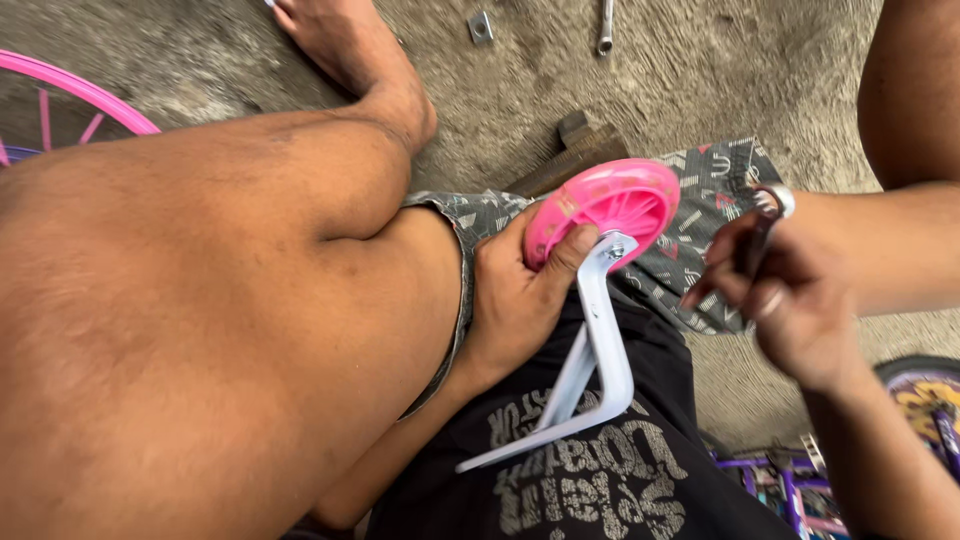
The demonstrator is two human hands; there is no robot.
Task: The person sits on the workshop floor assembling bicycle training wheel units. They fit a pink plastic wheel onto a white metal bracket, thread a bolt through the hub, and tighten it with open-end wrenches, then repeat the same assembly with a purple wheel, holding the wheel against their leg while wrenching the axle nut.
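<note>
While the pink wheel (pixel 605 205) sits in our lap, between the bare knee and the patterned shorts (pixel 700 200), our left hand (pixel 515 300) has its fingers closed around the rim, thumb pressed right by the hub. The white bracket (pixel 598 350) hangs off that hub and runs down over the black shirt (pixel 600 470). Our right hand (pixel 780 290) is just beside the wheel, fingers curled shut on a small wrench (pixel 772 215); its ring end sticks up, not touching the hub yet. Best bet, we'd say: keep the thumb pinning the bracket so nothing spins, and seat the wrench square on the nut before turning. Further out on the concrete floor (pixel 700 60) lie a loose nut (pixel 481 27) and a metal rod (pixel 605 25), a wood block (pixel 575 150) nearer us, and a pink rim (pixel 70 90) off left.
</note>
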